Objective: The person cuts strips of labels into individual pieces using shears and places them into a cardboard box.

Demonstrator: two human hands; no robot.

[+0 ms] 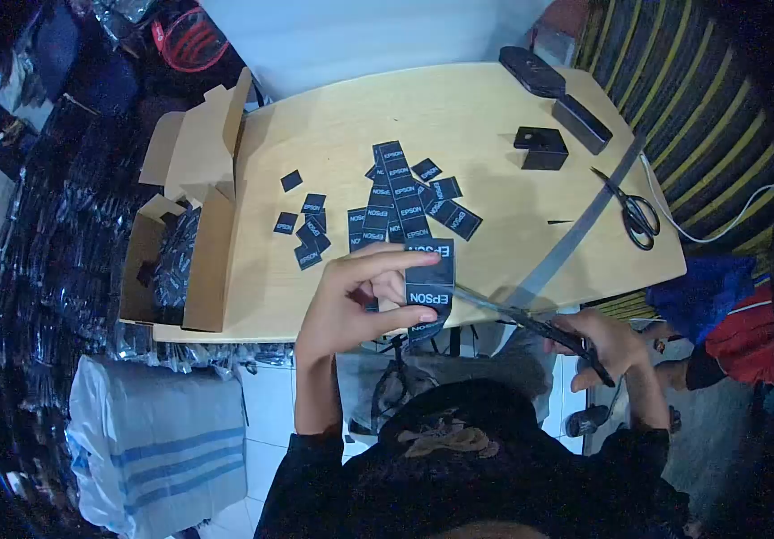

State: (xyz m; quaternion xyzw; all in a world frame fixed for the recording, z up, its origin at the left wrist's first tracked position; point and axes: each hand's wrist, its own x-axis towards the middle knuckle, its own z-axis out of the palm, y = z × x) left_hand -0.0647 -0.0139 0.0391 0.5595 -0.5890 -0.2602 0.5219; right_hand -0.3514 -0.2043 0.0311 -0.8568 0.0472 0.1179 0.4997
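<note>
Between the fingers and thumb of my left hand [365, 292] is a black strip of EPSON labels [429, 277], held above the table's front edge. My right hand [607, 346] grips black-handled scissors [549, 331], whose blades point left and reach the strip's right edge. Whether the blades are cutting into it cannot be made out. Beyond my left hand, more label strips [396, 184] lie fanned out on the wooden table [315, 126]. Small cut labels [312, 238] are scattered to their left.
An open cardboard box [212, 260] holding many labels stands at the left. On the right are a second pair of scissors [638, 220], a long ruler-like strip [571, 238], a black holder [544, 148], black cases [582, 124] and a white cable [701, 241].
</note>
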